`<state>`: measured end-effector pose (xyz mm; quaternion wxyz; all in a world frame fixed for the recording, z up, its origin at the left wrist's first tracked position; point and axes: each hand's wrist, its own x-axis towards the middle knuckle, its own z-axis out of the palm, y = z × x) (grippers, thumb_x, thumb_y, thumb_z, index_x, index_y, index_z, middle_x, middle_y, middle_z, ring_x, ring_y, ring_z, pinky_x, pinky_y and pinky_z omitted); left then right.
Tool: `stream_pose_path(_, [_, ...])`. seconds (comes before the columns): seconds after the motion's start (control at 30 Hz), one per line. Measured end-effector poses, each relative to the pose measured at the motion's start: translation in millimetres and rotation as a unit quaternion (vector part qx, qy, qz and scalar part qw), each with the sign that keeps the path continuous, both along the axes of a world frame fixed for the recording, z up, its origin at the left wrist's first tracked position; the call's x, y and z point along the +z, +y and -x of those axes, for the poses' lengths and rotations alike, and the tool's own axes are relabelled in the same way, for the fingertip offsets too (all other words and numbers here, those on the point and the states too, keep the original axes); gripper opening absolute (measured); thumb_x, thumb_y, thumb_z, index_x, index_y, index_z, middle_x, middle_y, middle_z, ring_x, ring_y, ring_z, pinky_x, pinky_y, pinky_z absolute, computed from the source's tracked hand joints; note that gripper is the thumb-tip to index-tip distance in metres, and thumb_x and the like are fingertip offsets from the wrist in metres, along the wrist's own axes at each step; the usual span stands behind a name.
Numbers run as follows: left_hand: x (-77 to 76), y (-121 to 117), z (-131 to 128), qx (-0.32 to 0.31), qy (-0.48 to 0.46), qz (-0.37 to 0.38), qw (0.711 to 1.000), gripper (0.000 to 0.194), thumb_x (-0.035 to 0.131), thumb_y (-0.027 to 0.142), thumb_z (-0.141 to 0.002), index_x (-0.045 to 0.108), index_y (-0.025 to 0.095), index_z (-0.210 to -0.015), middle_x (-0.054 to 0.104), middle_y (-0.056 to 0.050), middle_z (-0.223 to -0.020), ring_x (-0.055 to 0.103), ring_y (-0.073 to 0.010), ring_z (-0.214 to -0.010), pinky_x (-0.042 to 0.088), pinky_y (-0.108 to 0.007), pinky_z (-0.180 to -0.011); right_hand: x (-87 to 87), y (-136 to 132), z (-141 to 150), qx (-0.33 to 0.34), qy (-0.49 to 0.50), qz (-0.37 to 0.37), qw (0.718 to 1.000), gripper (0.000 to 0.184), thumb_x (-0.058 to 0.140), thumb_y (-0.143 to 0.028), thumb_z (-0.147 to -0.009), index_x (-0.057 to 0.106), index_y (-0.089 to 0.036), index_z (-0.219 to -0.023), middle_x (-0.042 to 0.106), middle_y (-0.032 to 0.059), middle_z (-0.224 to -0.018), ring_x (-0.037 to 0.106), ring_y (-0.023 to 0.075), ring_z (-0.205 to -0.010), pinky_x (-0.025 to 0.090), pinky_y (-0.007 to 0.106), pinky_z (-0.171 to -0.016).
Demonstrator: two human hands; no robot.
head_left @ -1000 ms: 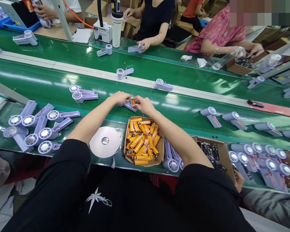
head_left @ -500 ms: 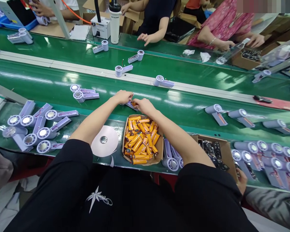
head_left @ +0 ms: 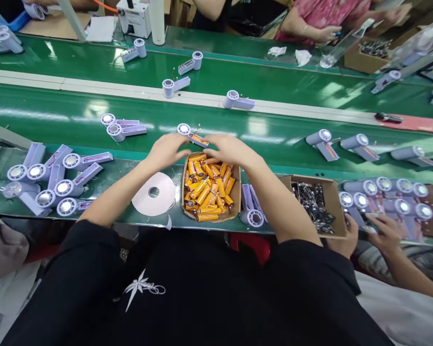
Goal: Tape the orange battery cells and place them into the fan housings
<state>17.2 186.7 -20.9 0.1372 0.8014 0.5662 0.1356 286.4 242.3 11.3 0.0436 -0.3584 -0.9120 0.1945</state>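
While a lilac fan (head_left: 184, 129) lies on the green belt (head_left: 285, 132), an orange battery (head_left: 199, 140) in its handle (head_left: 202, 143), the left hand (head_left: 168, 150) beside it has its grip apart; the right hand (head_left: 234, 149), near the cardboard box (head_left: 237, 204), also has thumb and fingers parted. Contact with the fan is unclear.

Seven fans (head_left: 72, 161) on the surface (head_left: 110, 179) at left; two along the white divider (head_left: 198, 99); one box (head_left: 237, 199) of batteries (head_left: 204, 194); one paper disc (head_left: 142, 194); two crumpled tissues (head_left: 303, 57).
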Motion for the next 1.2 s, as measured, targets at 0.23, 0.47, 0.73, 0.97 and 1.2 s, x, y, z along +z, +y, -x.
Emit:
stream_pose_path(0.23, [-32.9,-198,101,-0.06,0.118,0.13,0.983,0.075,0.083,0.04,-0.087,0.061,0.029,-0.157,0.06,-0.014,-0.165,0.039,-0.0485,-0.163,0.043,-0.069,-0.128,0.2,-184,-61,-0.1,0.234,0.179,0.95,0.031,0.068,-0.046,-0.107,0.087,-0.023,-0.116,0.09,0.0082,-0.109,0.085,0.0234,-0.087,0.066,0.033,-0.077])
stream_pose_path(0.47, [-20.2,-202,68,0.008,-0.043,-0.169,0.985,0.073,0.09,0.04,-0.085,0.053,0.033,-0.148,0.07,-0.012,-0.14,0.05,-0.0452,-0.153,0.039,-0.074,-0.13,-25.6,-235,35,-0.088,0.259,0.338,0.9,0.043,0.082,-0.054,-0.097,0.083,-0.022,-0.125,0.087,0.0025,-0.087,0.074,0.0166,-0.062,0.057,0.027,-0.067])
stream_pose_path(0.73, [-8.9,-201,63,0.048,-0.106,-0.222,0.968,0.078,0.081,0.019,-0.087,0.05,0.036,-0.156,0.065,-0.012,-0.148,0.049,-0.0409,-0.152,0.05,-0.069,-0.123,-50.1,-254,45,0.002,0.284,0.274,0.919,0.025,0.071,-0.036,-0.101,0.077,-0.021,-0.082,0.073,-0.0015,-0.065,0.061,0.0126,-0.056,0.044,0.025,-0.061])
stream_pose_path(0.97, [-15.9,-213,47,0.038,-0.088,-0.248,0.964,0.064,0.081,0.012,-0.087,0.063,0.041,-0.142,0.074,-0.006,-0.134,0.054,-0.0371,-0.146,0.046,-0.068,-0.125,-34.0,-239,38,-0.006,0.32,0.275,0.907,0.043,0.068,-0.057,-0.107,0.075,-0.021,-0.084,0.075,0.0014,-0.067,0.068,0.0151,-0.06,0.048,0.026,-0.062])
stream_pose_path(1.2, [-14.2,-217,58,0.182,-0.412,-0.11,0.886,0.078,0.09,0.059,-0.086,0.056,0.034,-0.152,0.065,-0.01,-0.14,0.074,-0.029,-0.118,0.071,-0.046,-0.096,-51.8,-241,25,0.094,0.038,0.167,0.981,0.021,0.08,-0.044,-0.103,0.086,-0.024,-0.103,0.082,0.003,-0.081,0.075,0.0183,-0.072,0.043,0.027,-0.062])
